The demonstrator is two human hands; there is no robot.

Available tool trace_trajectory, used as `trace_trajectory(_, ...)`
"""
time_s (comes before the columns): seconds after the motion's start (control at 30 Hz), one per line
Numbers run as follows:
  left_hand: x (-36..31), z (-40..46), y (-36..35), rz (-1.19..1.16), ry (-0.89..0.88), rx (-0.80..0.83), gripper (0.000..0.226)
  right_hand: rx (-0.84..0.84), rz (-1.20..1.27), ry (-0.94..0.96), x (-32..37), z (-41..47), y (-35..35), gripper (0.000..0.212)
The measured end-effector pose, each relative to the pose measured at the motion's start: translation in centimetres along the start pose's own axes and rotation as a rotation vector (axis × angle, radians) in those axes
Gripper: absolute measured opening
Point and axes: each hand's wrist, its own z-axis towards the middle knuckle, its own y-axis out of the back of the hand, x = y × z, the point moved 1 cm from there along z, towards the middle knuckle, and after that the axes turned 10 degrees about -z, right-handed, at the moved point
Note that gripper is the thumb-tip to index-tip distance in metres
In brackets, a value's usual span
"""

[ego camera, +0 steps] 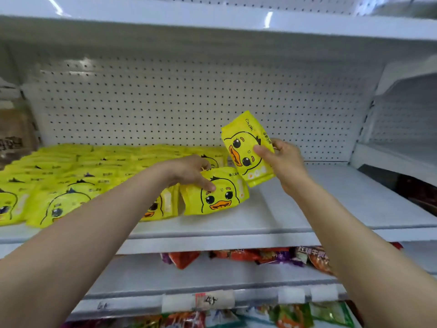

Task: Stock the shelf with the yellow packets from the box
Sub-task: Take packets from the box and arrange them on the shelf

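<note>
Several yellow duck-face packets (71,176) stand in rows across the left and middle of the white shelf (272,218). My left hand (189,171) grips the top of the rightmost front packet (217,195), thumb on its face. My right hand (281,159) holds another yellow packet (246,150) tilted in the air just above and right of that row, thumb across the duck print. The box is not in view.
The shelf's right part (343,197) is bare, backed by a white pegboard (189,102). A brown bag (14,136) stands at the far left. Red and purple snack bags (260,255) lie on the shelf below, green ones (307,316) lower down. Another shelf unit (402,138) adjoins on the right.
</note>
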Motion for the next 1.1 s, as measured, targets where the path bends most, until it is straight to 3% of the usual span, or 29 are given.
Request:
trace_trajectory(0.2,-1.1,7.7,1.2,0.241,-0.025,0.007,0.076,-0.063,-0.023,-0.021,-2.3,4.5,0.5,0.019)
trace_trajectory(0.43,0.9,12.1,2.0,0.349,0.003,0.016,0.071,-0.087,-0.027,-0.038,-5.1,7.5,0.7,0.017)
trace_trajectory(0.9,3.2,12.7,2.4,0.415,0.062,-0.113,0.073,0.045,-0.121,-0.006,-5.9,10.9,2.5,0.019)
trace_trajectory(1.1,4.5,12.7,1.9,0.323,-0.017,-0.249,0.060,0.096,-0.142,0.007,-6.3,10.9,1.9,0.019)
